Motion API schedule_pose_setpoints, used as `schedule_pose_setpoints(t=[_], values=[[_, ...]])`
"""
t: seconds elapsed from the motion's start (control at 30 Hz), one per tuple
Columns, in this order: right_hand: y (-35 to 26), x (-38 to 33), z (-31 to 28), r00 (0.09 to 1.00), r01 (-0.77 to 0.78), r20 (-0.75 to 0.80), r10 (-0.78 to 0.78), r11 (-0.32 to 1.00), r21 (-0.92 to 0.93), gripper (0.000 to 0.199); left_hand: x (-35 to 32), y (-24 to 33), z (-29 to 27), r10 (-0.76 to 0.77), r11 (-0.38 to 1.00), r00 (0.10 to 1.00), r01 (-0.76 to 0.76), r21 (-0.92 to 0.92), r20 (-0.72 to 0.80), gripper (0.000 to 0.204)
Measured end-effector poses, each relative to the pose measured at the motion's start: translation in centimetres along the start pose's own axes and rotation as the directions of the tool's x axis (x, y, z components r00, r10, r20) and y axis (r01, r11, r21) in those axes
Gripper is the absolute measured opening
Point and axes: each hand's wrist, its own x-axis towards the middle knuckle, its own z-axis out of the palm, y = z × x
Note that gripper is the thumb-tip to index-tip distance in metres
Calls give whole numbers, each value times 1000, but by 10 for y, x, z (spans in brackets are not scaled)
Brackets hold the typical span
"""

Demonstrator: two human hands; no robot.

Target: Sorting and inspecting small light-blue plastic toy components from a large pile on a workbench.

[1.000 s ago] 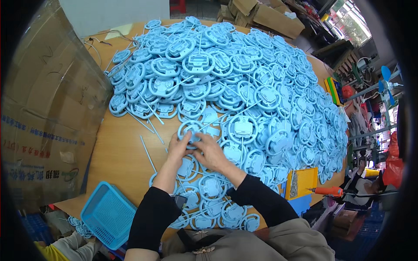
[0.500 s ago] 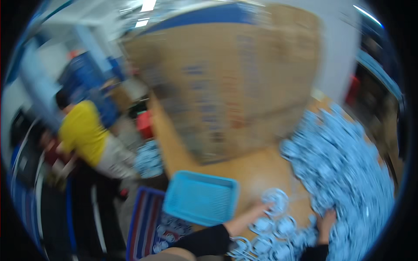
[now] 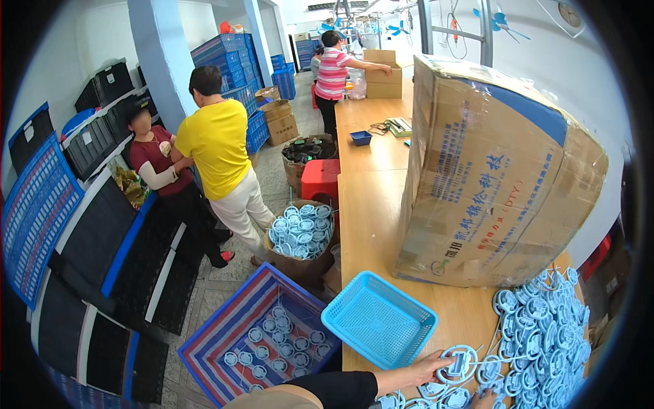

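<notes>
My left hand (image 3: 430, 369) reaches across from the lower edge and grips a light-blue ring-shaped plastic part (image 3: 457, 364), with its fingers at the ring's left side. More such parts lie under and around it on the table. My right hand (image 3: 485, 399) is only partly in view at the bottom, among loose parts beside the large pile (image 3: 545, 334); whether it holds one is hidden. Just left of the held part sits a light-blue plastic basket (image 3: 332, 315) with nothing in it.
A big cardboard box (image 3: 490, 184) stands on the wooden table (image 3: 368, 225) beyond the pile. On the floor at left are a striped crate (image 3: 225, 334) and a carton of parts (image 3: 300, 255). A red stool (image 3: 320, 178) stands behind. Two people stand at left; another works farther back.
The view has swung left and sharpened, so the box and pile appear farther right. My left hand still holds the ring-shaped part. My right hand now shows lower in the picture.
</notes>
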Motion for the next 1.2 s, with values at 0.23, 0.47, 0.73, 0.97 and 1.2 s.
schedule_pose_setpoints(t=[0.23,0.47,0.73,0.97,1.2], values=[[25,6,37,970,-228,107,219,666,710,20,-28,12,-11,-31,994,997,39,-99,77,46],[0,-53,-65,986,-158,132,104,837,523,33,-83,29,-10,17,997,943,11,-82,332,62],[14,-74,-90,883,-131,467,35,976,176,33,-101,19,-27,-55,991,976,79,-106,212,53],[92,-40,-19,654,-722,712,255,492,487,59,-114,29,-23,-11,989,954,54,-136,299,49],[36,-33,-29,879,-325,368,302,946,0,54,-162,194,-48,598,777,796,-547,-313,92,47]])
